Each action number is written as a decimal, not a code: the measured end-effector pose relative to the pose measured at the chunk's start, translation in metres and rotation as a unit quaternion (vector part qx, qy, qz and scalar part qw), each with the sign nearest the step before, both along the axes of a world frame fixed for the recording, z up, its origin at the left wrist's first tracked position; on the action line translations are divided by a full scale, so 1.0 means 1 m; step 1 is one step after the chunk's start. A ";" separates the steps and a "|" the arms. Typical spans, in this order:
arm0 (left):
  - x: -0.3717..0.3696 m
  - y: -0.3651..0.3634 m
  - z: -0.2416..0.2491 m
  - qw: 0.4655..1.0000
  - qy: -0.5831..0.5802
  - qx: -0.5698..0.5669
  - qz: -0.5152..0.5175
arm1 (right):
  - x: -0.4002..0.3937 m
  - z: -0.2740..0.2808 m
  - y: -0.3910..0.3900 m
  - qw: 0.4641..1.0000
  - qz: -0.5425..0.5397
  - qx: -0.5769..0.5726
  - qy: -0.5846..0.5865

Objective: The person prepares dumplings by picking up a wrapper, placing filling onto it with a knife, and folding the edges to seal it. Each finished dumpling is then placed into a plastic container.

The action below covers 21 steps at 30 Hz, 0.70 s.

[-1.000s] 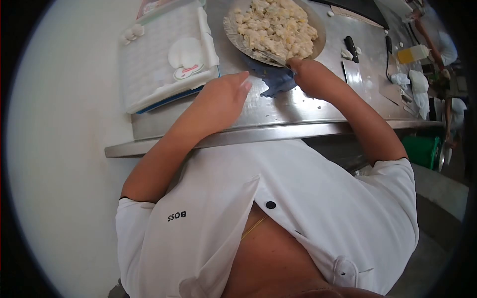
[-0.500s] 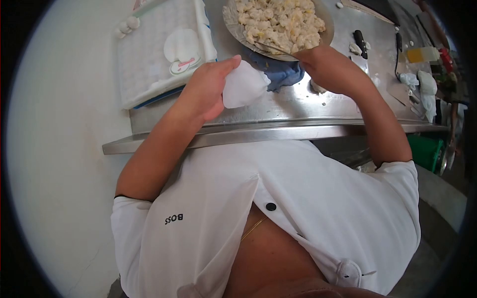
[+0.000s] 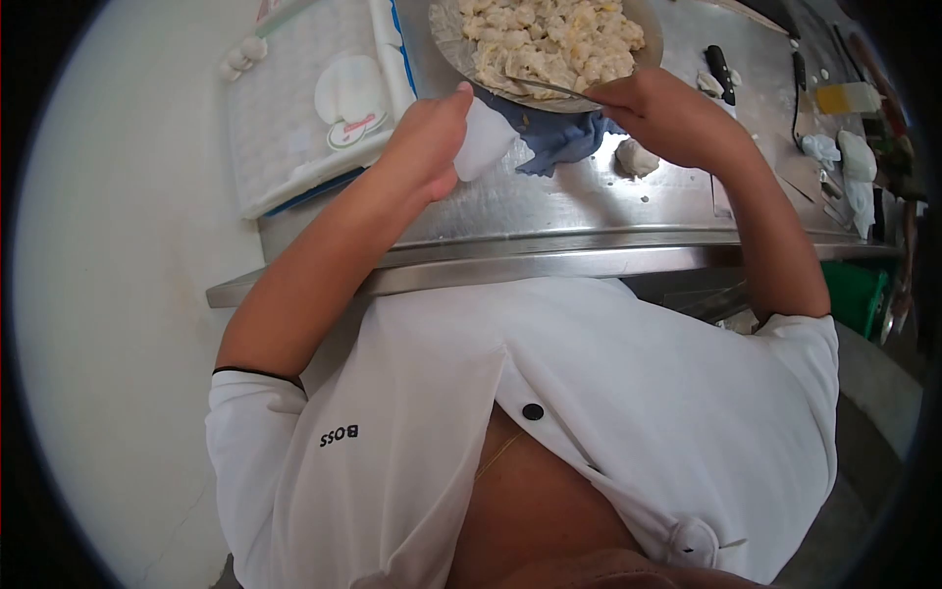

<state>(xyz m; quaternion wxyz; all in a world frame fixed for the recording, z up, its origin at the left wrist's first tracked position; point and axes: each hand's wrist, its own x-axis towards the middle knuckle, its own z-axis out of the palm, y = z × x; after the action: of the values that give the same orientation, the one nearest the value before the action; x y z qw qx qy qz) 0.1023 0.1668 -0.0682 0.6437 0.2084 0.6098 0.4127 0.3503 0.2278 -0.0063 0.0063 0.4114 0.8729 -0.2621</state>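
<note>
My left hand [image 3: 430, 139] is closed around a thin white dough wrapper [image 3: 485, 139], which hangs over the table just in front of the bowl. A thin metal spatula or knife-like tool [image 3: 559, 90] is gripped in my right hand [image 3: 672, 118]. Its far end rests in the pale, chunky filling [image 3: 554, 44] that is heaped in a wide metal bowl [image 3: 652, 34]. A blue cloth [image 3: 569, 142] lies crumpled under the near side of the bowl. Close below my right hand sits a small lump of dough [image 3: 637, 157].
At left stands a white tray [image 3: 285, 191] under a clear cover, with a white piece bearing a label on it. Small dough balls [image 3: 245, 54] rest at its corner. A black-handled knife [image 3: 721, 71] and a yellow-filled bottle [image 3: 847, 97] lie at right on the steel table [image 3: 491, 231].
The spatula's tip stays in the filling while my right hand has shifted up and right. My left hand with the wrapper has turned, and the dough lump is now uncovered.
</note>
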 end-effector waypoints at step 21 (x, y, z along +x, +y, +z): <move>0.001 0.024 -0.030 0.996 0.030 0.026 0.083 | 0.014 -0.015 0.005 0.996 -0.007 0.044 0.072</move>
<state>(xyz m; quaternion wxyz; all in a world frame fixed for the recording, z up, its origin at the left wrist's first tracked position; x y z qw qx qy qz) 0.1030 0.1913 -0.0984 0.5834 0.1858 0.6331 0.4736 0.3644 0.2333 -0.0209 -0.0763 0.3971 0.8790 -0.2526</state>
